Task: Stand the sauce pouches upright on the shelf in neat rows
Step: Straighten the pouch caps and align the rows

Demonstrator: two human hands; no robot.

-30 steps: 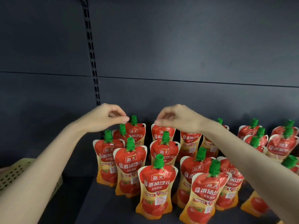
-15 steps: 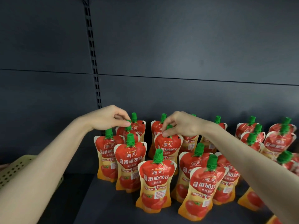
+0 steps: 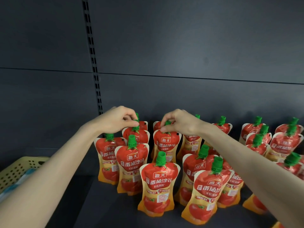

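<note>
Sauce pouches (image 3: 158,183) upright, green caps (image 3: 160,157) pointing up

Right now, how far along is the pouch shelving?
Done: most pouches, like the front pouch, stand upright on the shelf. In hand: the left hand pinches the back-left pouch by its cap, and the right hand pinches the middle pouch likewise. Left: the rows are staggered, and the right cluster overlaps.
</note>
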